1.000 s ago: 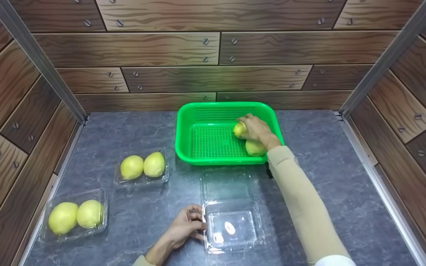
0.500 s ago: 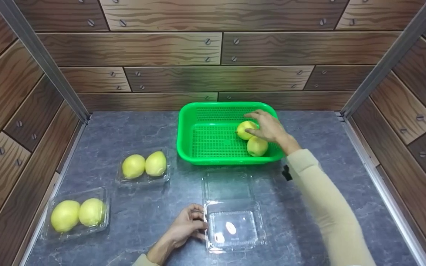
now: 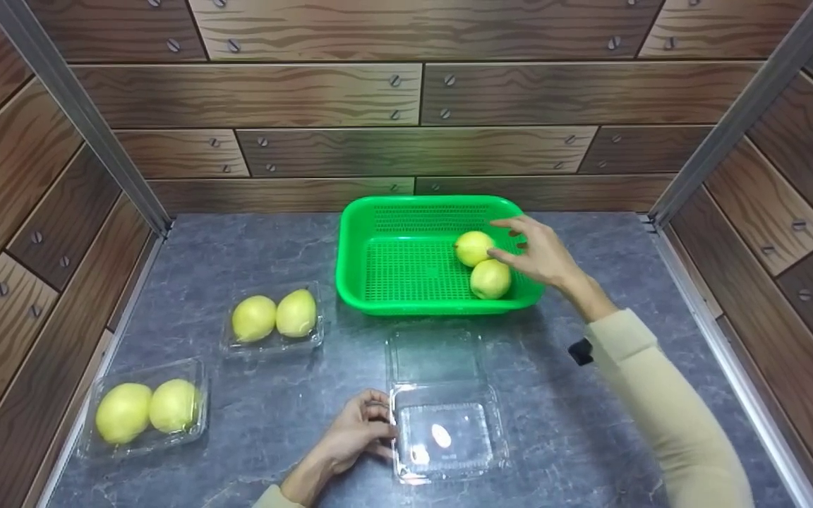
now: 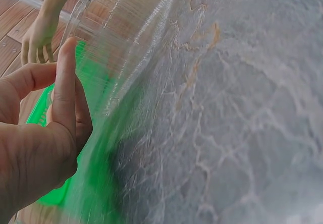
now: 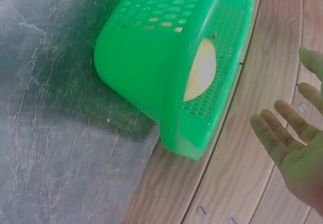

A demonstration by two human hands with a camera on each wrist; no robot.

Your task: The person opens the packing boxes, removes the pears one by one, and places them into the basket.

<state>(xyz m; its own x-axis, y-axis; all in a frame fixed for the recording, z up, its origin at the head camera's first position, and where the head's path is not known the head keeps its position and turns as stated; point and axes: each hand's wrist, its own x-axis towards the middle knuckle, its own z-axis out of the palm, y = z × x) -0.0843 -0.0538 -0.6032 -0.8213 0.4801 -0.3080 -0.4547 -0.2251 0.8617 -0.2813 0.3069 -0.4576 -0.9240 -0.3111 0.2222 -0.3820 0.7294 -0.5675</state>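
Two yellow-green pears, a rear one [image 3: 473,248] and a front one [image 3: 490,280], lie side by side in the right part of a green plastic basket [image 3: 435,308]. My right hand [image 3: 537,250] hovers over the basket's right rim, fingers spread and holding nothing; its thumb overlaps the rear pear in the head view. A clear plastic clamshell box [image 3: 449,437] stands with its lid [image 3: 435,356] laid back towards the basket. At the box's left edge my left hand [image 3: 353,434] pinches the rim between thumb and fingers. The left wrist view shows those bent fingers [image 4: 64,90] against the plastic.
Two clear boxes stand on the left, a nearer one [image 3: 198,416] and a farther one [image 3: 318,335], each with two pears. Wood-patterned walls [image 3: 406,152] and metal rails [image 3: 738,395] bound the grey marbled tabletop [image 3: 265,409].
My right hand has let go of the rear pear, leaving it beside the front one, and has drawn back to the right with fingers opened. My left hand has stayed at the box.
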